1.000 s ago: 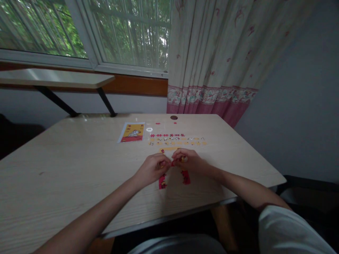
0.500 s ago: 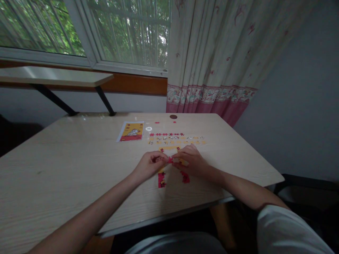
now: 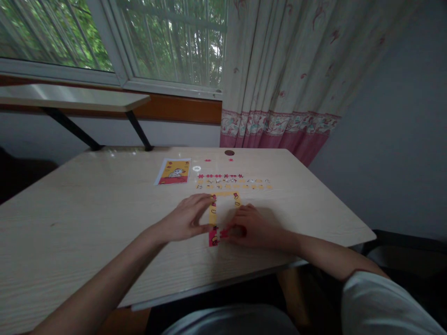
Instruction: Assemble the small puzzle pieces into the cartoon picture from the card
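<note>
Three piece rows beyond puzzle, left grip apart, right grip pinching red piece, partly covering puzzle

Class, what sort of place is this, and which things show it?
Probably a study corner indoors, perhaps in a home: a pale desk with a raised shelf stands beside a window and a flowered curtain.

The room is dimly lit, daylight being admitted through the window. A pale sheen is thrown on the shelf, and soft shadow is cast on the tabletop around the right hand. Detail on the puzzle pieces is blurred; the outer edges are stretched and darkened.
</note>
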Available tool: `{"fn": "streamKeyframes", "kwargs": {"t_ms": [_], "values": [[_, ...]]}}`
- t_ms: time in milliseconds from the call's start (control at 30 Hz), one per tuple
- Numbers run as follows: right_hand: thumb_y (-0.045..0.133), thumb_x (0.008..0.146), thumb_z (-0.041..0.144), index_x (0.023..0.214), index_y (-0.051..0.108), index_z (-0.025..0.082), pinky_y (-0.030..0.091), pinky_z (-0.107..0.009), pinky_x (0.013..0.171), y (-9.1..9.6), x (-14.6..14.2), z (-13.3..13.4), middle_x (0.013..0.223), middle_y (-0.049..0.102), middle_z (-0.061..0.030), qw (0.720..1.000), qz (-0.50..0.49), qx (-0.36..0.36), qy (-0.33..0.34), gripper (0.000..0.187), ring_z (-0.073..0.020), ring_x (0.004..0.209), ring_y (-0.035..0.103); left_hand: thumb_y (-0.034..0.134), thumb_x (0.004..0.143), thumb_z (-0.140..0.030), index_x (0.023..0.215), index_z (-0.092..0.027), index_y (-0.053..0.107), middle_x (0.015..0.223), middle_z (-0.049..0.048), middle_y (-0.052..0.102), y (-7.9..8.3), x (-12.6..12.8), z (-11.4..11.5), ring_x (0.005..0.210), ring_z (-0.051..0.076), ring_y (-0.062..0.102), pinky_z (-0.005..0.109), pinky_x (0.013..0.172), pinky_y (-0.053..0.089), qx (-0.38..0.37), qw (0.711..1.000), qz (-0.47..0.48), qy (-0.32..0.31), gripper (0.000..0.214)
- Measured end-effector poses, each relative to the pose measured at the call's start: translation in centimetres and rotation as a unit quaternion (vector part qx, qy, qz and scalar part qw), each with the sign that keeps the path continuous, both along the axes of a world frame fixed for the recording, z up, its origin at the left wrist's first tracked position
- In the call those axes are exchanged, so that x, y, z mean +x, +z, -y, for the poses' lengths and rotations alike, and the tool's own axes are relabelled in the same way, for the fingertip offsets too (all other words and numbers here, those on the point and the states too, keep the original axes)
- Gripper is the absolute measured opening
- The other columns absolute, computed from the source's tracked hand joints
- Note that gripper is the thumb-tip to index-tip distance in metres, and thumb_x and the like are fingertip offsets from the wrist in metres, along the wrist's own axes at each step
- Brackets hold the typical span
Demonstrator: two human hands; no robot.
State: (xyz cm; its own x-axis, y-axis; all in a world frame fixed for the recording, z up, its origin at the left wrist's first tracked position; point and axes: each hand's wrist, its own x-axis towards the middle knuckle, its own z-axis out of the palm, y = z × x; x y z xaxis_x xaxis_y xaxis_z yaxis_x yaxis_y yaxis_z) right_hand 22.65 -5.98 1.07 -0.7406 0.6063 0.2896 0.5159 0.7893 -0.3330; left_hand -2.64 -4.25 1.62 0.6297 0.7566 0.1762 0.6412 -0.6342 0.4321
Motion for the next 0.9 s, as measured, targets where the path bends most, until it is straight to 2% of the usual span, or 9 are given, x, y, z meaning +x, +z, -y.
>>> {"fn": "streamKeyframes", "kwargs": {"t_ms": [133,300,533,733,900], "values": [[0.063,0.078,0.041,0.081,0.067,0.025,0.036,-0.032,0.081,-0.5,-0.4,0.6,0.078,0.064,0.0003,1.0,0.023,-0.015,0.011,0.017,-0.0161,0.083,0.056,0.055,0.073,-0.066,0.139,-0.017,0.032,0.147,0.0197,0.026,-0.8,-0.8,0.1,0.134,0.038,0.022,0.056,0.105,0.024,-0.027,0.995,-0.1,-0.001,0.085],[0.063,0.078,0.042,0.084,0.068,0.026,0.036,-0.032,0.082,-0.6,-0.6,0.6,0.078,0.064,0.0009,1.0,0.02,-0.014,0.017,0.018,-0.016,0.084,0.055,0.05,0.071,-0.072,0.144,-0.017,0.02,0.15,0.0217,0.017,-0.7,-0.3,0.5,0.136,0.039,0.018,0.063,0.104,0.018,-0.062,0.987,-0.146,0.0,0.096],[0.064,0.077,0.042,0.087,0.067,0.025,0.036,-0.032,0.084,-0.5,-0.5,0.8,0.082,0.064,-0.0001,0.999,0.012,-0.023,0.019,0.02,-0.0157,0.085,0.055,0.05,0.071,-0.072,0.144,-0.015,0.02,0.149,0.0238,0.018,-0.5,-0.2,0.6,0.135,0.04,0.019,0.064,0.103,0.016,-0.071,0.987,-0.145,0.006,0.099],[0.055,0.086,0.036,0.093,0.067,0.024,0.036,-0.031,0.088,-1.2,-0.8,0.6,0.089,0.066,-0.0011,0.997,0.005,0.004,0.079,0.019,-0.0148,0.091,0.054,0.048,0.07,-0.074,0.145,-0.014,0.018,0.15,0.0218,0.015,-0.5,-0.1,0.6,0.136,0.039,0.016,0.063,0.105,0.014,-0.075,0.983,-0.166,0.012,0.1],[0.053,0.088,0.035,0.095,0.068,0.024,0.035,-0.03,0.087,-1.6,-0.9,0.6,0.091,0.068,-0.0004,0.995,0.004,0.036,0.09,0.02,-0.0147,0.091,0.053,0.049,0.07,-0.075,0.144,-0.015,0.019,0.15,0.0218,0.016,-0.4,-0.1,0.7,0.136,0.039,0.017,0.062,0.105,0.015,-0.074,0.983,-0.168,0.013,0.1]]}}
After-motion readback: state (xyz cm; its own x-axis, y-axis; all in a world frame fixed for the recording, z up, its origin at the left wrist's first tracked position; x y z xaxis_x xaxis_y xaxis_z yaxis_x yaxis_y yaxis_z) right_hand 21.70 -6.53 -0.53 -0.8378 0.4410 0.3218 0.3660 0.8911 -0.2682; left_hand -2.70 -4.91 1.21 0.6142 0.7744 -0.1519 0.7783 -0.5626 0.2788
